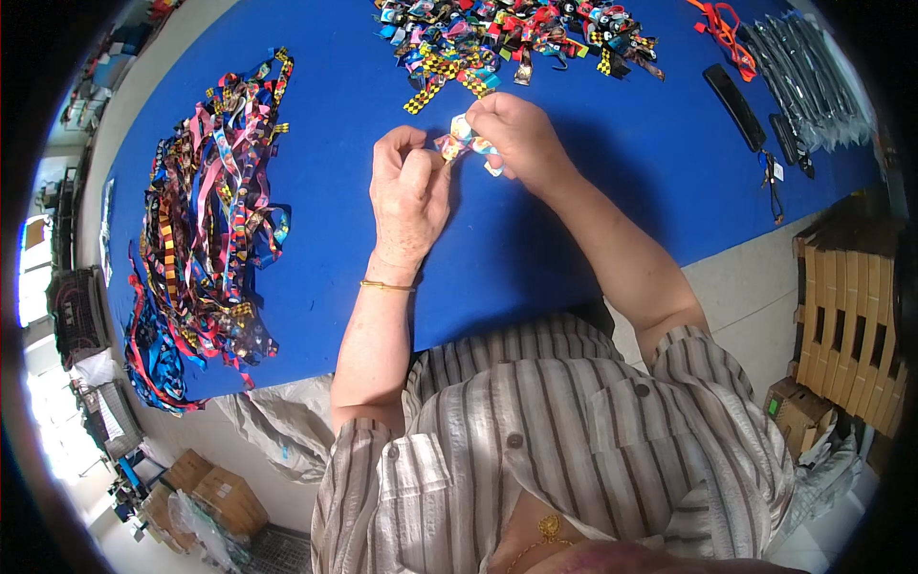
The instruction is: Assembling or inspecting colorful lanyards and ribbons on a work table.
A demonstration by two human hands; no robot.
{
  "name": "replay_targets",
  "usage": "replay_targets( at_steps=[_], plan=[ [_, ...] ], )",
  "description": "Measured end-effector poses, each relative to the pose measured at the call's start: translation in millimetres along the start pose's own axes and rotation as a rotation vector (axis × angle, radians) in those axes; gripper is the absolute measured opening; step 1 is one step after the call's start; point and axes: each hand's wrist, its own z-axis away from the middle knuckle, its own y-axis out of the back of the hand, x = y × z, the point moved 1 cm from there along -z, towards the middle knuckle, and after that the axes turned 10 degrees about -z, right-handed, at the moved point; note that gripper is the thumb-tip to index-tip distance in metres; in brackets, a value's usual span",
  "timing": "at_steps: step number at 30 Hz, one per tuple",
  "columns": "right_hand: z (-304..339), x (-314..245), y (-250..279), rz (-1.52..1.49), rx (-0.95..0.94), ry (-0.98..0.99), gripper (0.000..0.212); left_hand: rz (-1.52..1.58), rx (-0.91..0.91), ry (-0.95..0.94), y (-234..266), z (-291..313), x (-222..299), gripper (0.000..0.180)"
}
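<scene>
Between my two hands, above the blue table, is a short piece of printed ribbon in white, pink, yellow and light blue, bunched or folded. My left hand is closed, its thumb and fingers pinching the ribbon's left end. The right end is in the closed fingers of my right hand, and a small tail hangs below them. How the ribbon is folded is partly hidden by my fingers. Just beyond my hands lies a heap of colourful folded ribbon pieces, with yellow-and-black checked ones nearest.
A long pile of patterned ribbon straps covers the table's left side. At the far right lie orange straps, a black case, a small strap and plastic-wrapped dark items. Cardboard boxes and a slatted brown stack stand on the floor.
</scene>
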Motion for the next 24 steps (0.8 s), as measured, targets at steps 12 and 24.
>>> replay_targets(
  at_steps=[12,24],
  plan=[
    [2,4,-2,-0.02,-0.112,0.181,0.014,0.892,-0.228,0.68,-4,8,-13,0.025],
    [7,1,-8,-0.065,-0.118,0.157,0.008,1.107,-0.117,0.646,5,7,-23,0.037]
  ],
)
